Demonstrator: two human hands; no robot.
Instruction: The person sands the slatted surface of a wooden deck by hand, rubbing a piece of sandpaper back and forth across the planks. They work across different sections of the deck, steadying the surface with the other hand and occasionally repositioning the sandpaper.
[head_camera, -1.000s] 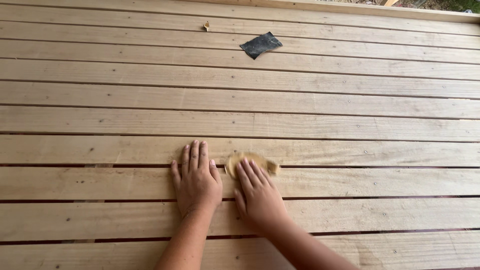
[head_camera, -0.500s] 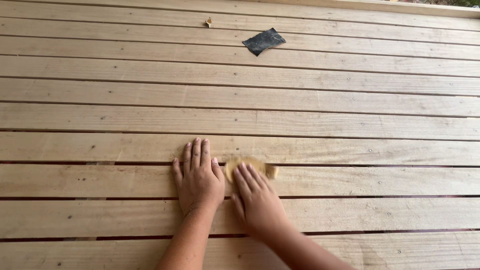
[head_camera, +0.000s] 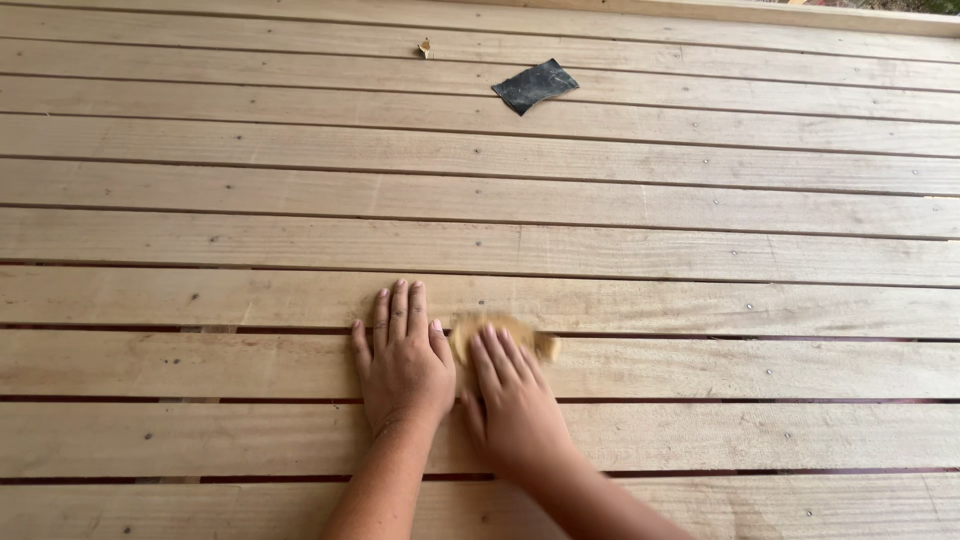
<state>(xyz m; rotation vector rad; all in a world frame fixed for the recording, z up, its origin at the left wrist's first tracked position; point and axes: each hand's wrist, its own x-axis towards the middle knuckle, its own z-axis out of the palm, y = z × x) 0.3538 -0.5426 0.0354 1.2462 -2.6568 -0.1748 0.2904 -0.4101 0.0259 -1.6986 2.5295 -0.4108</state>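
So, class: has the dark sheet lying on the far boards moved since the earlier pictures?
No. The dark sheet lies on the same plank, the same way from the small chip; its slight drift in frame matches the boards, so the camera shifted.

My right hand (head_camera: 515, 405) has slid the tan sanding pad (head_camera: 500, 335) slightly leftward along the plank, closer to my flat left hand (head_camera: 402, 365), now blurred.

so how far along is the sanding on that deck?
Done: hard to judge; the pale timber deck boards look evenly bare, with no clear finished patch. In hand: the right hand presses a tan sandpaper piece on one board, left hand flat beside it. Left: a dark grey sandpaper sheet lies unused farther up.
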